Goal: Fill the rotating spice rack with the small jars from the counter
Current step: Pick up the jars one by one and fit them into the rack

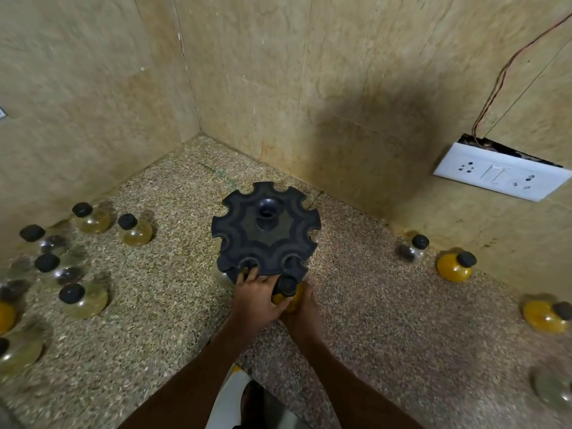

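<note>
A black rotating spice rack (266, 233) with notched slots around its rim stands in the counter's corner. At its near edge, a small jar of yellow powder with a black cap (288, 292) is held between both hands. My left hand (257, 300) wraps the jar from the left, its fingers touching the rack's rim. My right hand (305, 311) cups the jar from the right and below. A clear jar (221, 275) shows partly under the rack's left side. The visible top slots hold nothing.
Several black-capped jars stand on the left of the speckled counter, such as one (83, 300) and another (134, 229). On the right stand a clear jar (413, 247) and yellow jars (455, 266), (544, 315). A white socket plate (501, 171) hangs on the right wall.
</note>
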